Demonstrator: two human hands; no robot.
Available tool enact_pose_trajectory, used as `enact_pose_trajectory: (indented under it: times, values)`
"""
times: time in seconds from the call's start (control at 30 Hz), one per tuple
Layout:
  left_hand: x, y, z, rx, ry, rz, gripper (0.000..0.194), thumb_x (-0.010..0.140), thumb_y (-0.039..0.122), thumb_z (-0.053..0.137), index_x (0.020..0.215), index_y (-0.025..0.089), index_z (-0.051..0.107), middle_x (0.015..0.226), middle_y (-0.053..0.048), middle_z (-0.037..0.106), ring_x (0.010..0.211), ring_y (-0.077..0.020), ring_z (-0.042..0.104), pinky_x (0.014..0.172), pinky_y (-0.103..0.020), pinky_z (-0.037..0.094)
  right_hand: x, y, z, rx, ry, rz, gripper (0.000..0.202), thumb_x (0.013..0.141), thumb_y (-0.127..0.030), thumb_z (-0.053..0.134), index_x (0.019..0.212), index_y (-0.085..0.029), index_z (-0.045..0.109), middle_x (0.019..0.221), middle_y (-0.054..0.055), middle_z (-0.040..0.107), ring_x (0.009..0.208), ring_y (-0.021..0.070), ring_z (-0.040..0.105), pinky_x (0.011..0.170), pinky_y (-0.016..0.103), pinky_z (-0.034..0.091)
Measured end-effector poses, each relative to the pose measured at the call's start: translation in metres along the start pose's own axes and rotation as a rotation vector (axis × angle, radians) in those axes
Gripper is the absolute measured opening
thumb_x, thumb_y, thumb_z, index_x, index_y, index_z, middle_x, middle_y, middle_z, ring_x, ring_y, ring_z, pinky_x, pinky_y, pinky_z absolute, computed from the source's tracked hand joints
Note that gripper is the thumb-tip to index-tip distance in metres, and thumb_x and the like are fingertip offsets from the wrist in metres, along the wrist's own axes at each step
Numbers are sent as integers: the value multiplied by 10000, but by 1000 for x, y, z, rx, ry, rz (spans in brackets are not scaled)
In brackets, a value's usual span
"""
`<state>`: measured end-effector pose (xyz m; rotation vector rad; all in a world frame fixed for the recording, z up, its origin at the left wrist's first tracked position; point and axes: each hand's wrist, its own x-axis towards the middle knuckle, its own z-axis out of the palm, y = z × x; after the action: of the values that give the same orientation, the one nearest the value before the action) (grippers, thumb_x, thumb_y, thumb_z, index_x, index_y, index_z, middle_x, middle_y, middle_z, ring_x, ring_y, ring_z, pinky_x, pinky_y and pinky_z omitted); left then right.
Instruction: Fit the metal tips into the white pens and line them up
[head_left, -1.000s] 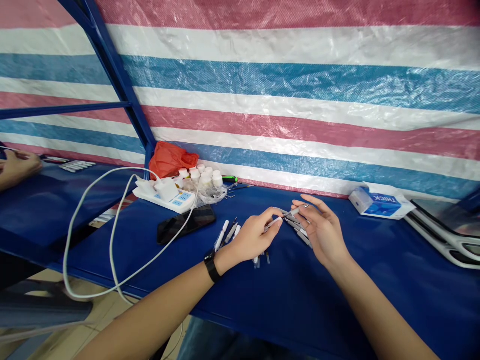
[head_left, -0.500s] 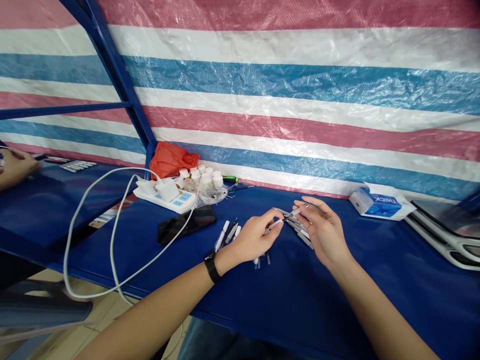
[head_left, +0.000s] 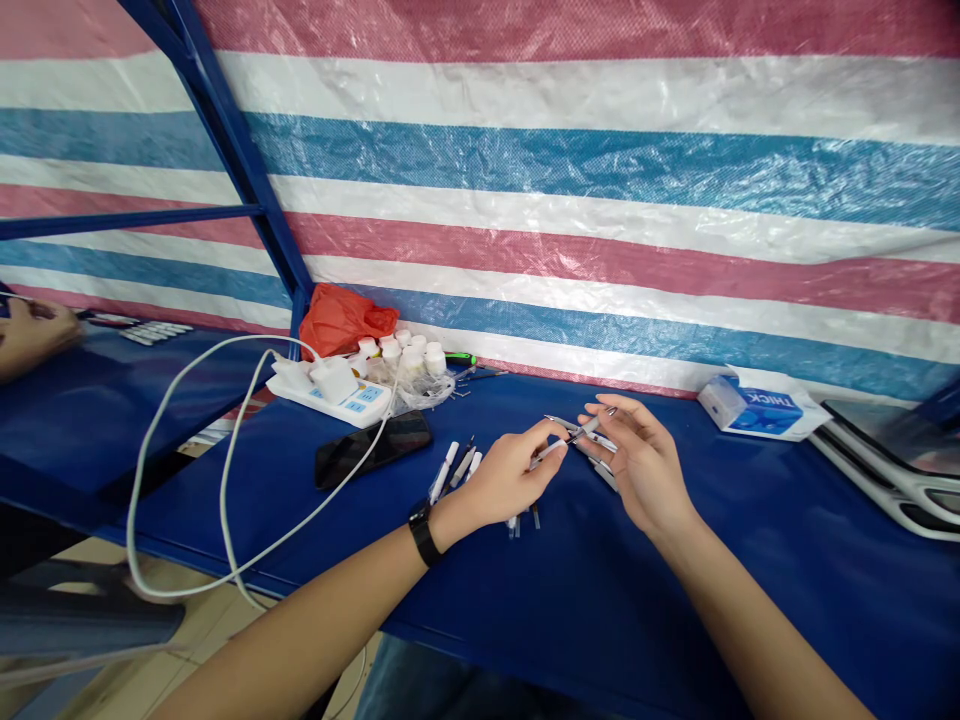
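Observation:
My left hand (head_left: 510, 475), with a black band on its wrist, pinches a white pen part (head_left: 547, 453) between thumb and index finger. My right hand (head_left: 646, 458) holds a grey pen barrel (head_left: 596, 422) in its fingertips. The two pieces meet end to end at a dark tip between the hands. Grey and white pen parts (head_left: 606, 475) lie on the blue table under my right hand. White and dark pen pieces (head_left: 444, 472) rest left of my left hand, partly covered by it. Small clear-ended pieces (head_left: 514, 526) show just below that hand.
A black phone (head_left: 373, 450) and a white power strip (head_left: 330, 392) with looping cables lie left. Behind them are white bottles (head_left: 412, 358) and a red bag (head_left: 345, 322). A tissue box (head_left: 761, 405) and grey-framed trays (head_left: 885, 470) stand right. Another person's hand (head_left: 34, 335) is far left.
My right hand has shifted slightly left, bringing the grey barrel closer to the piece in my left hand. My left hand is nearly still. The other person's hand moved slightly.

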<state>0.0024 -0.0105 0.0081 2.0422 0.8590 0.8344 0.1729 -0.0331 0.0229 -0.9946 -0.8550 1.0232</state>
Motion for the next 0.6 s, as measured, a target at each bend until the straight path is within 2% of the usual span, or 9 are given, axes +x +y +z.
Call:
enact_pose_trajectory:
  times: [0.6]
  values:
    - [-1,1,0,4,-19,17,252,1004,382,425,1118,218,579,597,72,463,506,-119,439,509,-219,297,-1,-2,1,1,16,30,410,538,-495,913,838,-274,741,927,19,687,921,230,690,754,386,605]
